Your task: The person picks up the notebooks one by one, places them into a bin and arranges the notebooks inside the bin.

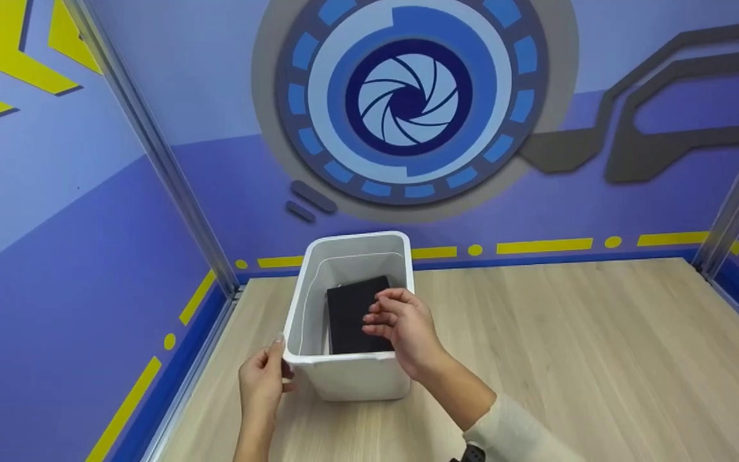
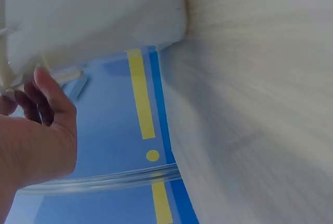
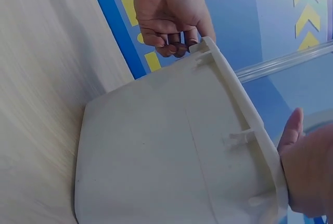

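Note:
A white plastic bin (image 1: 363, 378) stands on the wooden table, its mouth facing up. Inside it lies a flat black rectangular object (image 1: 353, 317) whose kind I cannot tell; a pale edge shows along its left side. My left hand (image 1: 262, 383) grips the bin's front left corner, thumb at the rim and fingers bent below it, as the right wrist view also shows. Above the bin's front right side is my right hand (image 1: 408, 330), fingers loosely bent, with nothing visible in them. It covers part of the black object. In the right wrist view this hand (image 3: 307, 166) is beside the rim.
The wooden tabletop (image 1: 568, 359) extends to the right of the bin. Behind it rises a blue and purple printed wall (image 1: 215, 186), with another panel at the left. Metal corner posts (image 1: 151, 128) stand at the table's back corners. A dark wristband (image 1: 472, 453) shows by the right sleeve.

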